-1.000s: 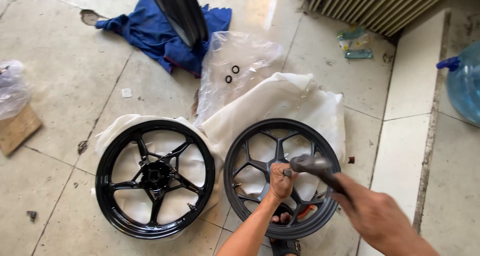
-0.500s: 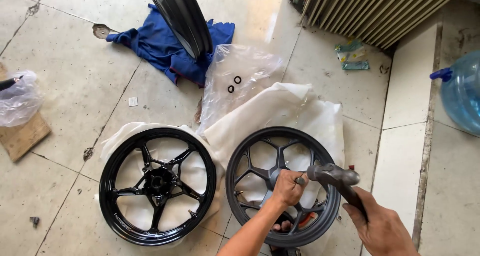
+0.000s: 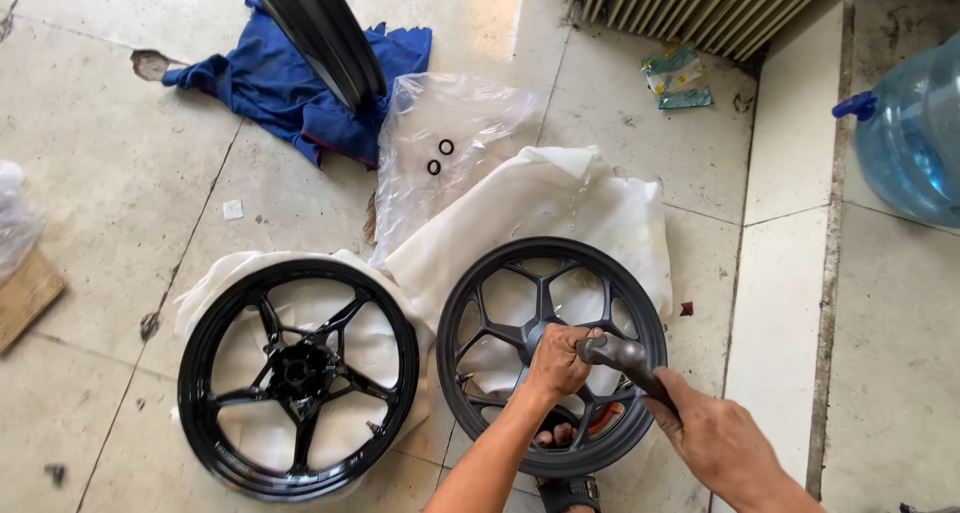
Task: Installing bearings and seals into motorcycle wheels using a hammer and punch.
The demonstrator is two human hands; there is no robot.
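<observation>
So nearest the camera, two hands are working over the right-hand one of two black spoked wheels lying flat on the tiled floor. The left hand (image 3: 556,361) is clenching around something at the hub of the right wheel (image 3: 552,354); what's inside the fist is hidden. The right hand (image 3: 718,441) is gripping the handle of a hammer (image 3: 618,357), whose head is sitting just beside the left fist. A sandalled foot (image 3: 566,485) is peeking out under the wheel's near rim.

The left wheel (image 3: 297,376) is lying just beside it, untouched. Both are resting on white wrapping (image 3: 560,198).

Further out, one clear plastic bag (image 3: 440,158) is lying with two small black rings (image 3: 440,157) inside. Behind that, one blue cloth (image 3: 290,83) is sitting under a third black rim (image 3: 320,33) that's standing upright. Off to the right there's one blue water jug (image 3: 910,133), and a green packet (image 3: 676,77) is lying near the metal shutter (image 3: 700,3) at the back.
</observation>
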